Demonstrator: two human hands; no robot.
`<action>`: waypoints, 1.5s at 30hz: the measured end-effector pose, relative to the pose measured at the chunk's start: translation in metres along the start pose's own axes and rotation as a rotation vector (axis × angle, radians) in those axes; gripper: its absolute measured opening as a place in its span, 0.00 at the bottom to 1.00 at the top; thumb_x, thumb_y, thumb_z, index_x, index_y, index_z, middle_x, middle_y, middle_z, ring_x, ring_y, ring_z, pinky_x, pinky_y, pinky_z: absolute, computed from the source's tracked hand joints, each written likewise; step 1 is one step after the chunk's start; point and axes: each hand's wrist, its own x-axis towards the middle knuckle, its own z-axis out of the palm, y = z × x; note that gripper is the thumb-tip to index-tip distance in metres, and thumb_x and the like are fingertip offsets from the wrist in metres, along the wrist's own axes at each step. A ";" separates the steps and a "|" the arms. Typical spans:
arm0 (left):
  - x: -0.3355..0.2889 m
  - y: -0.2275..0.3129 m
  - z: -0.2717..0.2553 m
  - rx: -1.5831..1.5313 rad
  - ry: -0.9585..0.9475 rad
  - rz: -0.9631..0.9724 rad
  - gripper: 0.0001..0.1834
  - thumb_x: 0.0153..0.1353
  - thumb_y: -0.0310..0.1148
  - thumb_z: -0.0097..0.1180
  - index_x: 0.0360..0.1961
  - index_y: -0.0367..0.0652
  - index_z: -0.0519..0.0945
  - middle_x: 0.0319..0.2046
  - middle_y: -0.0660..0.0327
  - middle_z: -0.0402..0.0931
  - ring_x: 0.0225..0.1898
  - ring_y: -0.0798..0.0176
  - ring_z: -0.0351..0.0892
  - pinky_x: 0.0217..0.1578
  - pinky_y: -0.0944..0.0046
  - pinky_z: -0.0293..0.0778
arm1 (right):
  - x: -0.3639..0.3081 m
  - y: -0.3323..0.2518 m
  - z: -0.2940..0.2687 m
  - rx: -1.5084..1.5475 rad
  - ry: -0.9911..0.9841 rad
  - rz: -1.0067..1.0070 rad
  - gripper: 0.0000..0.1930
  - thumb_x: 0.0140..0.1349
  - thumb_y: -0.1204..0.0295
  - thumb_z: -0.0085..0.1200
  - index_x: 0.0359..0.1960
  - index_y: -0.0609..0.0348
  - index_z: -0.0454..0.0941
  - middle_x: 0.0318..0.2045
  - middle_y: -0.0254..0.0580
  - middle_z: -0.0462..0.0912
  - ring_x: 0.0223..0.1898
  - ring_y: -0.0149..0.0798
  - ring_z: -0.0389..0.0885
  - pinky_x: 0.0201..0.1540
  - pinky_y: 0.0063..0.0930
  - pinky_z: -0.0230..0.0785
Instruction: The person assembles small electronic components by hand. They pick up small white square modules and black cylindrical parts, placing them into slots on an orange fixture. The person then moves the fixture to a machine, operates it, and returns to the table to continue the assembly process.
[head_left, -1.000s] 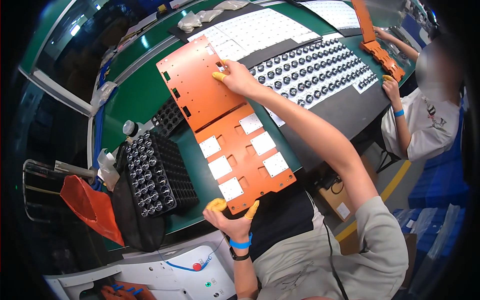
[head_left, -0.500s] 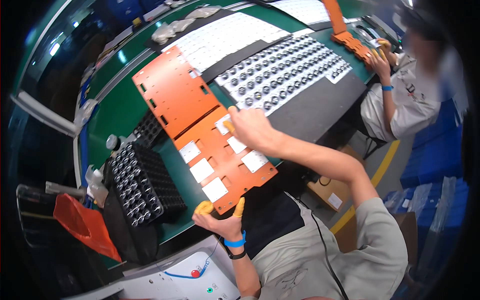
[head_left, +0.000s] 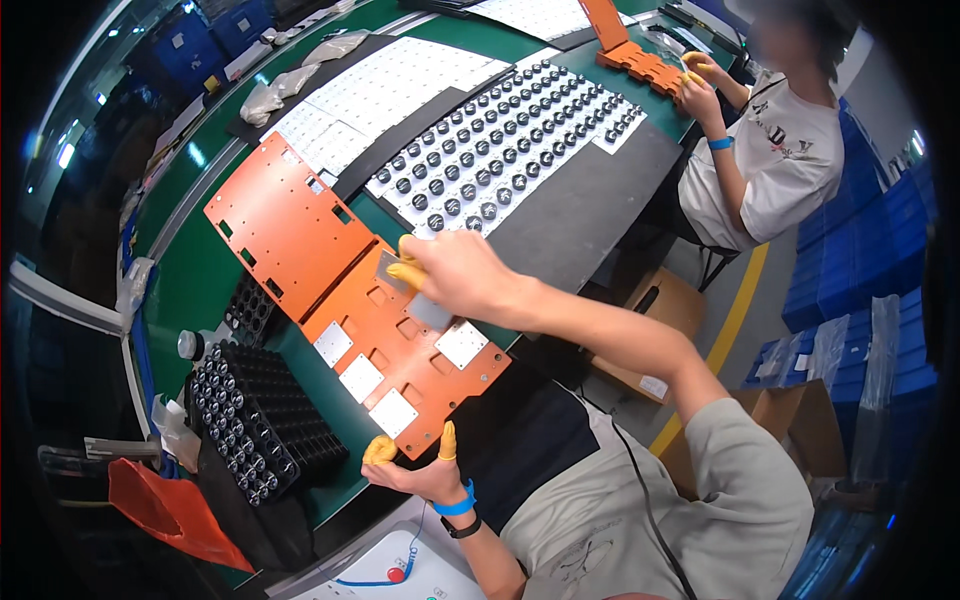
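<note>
An orange panel (head_left: 300, 220) with slots and holes lies across the green bench, a seam across its middle. Small white square plates (head_left: 360, 379) lie in two rows on its near half. My right hand (head_left: 465, 275), in yellow finger cots, is over the far end of the right-hand row. Its fingers pinch a grey-looking square plate (head_left: 388, 268), tilted off the panel and partly hidden by them. A second plate (head_left: 432, 312) lies shaded below the hand. My left hand (head_left: 425, 477) holds the panel's near corner between thumb and curled forefinger, both in yellow cots.
A white board with rows of black round parts (head_left: 490, 150) lies beyond the panel on a dark mat (head_left: 590, 205). At left stand a black tray of shiny cylinders (head_left: 245, 425) and an orange bag (head_left: 170, 510). A co-worker (head_left: 765, 150) handles another orange panel (head_left: 640, 68) at right.
The whole view has shifted, with the bench now lower and further left. A plate that lay flat by my right fingers is now tilted up in them. My left hand stays at the panel's corner.
</note>
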 end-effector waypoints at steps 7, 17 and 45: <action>0.002 0.001 -0.001 0.003 -0.053 0.015 0.44 0.33 0.66 0.76 0.35 0.41 0.71 0.38 0.57 0.68 0.45 0.50 0.64 0.48 0.49 0.59 | -0.021 0.078 -0.080 -0.338 -0.031 -0.593 0.12 0.60 0.61 0.62 0.26 0.50 0.73 0.12 0.31 0.75 0.14 0.35 0.77 0.18 0.30 0.68; -0.005 -0.008 -0.004 0.020 -0.104 -0.020 0.48 0.35 0.68 0.74 0.44 0.37 0.74 0.41 0.53 0.70 0.50 0.44 0.66 0.58 0.42 0.56 | -0.062 0.130 -0.127 -0.554 -0.098 -0.951 0.12 0.53 0.67 0.62 0.21 0.52 0.69 0.19 0.27 0.64 0.21 0.29 0.67 0.23 0.24 0.59; -0.005 -0.010 0.001 0.011 -0.071 0.036 0.47 0.36 0.73 0.70 0.41 0.39 0.73 0.40 0.56 0.68 0.47 0.49 0.65 0.50 0.46 0.58 | -0.077 0.227 -0.165 -0.592 0.056 -0.040 0.17 0.53 0.77 0.62 0.46 0.59 0.80 0.47 0.44 0.75 0.48 0.49 0.71 0.52 0.38 0.64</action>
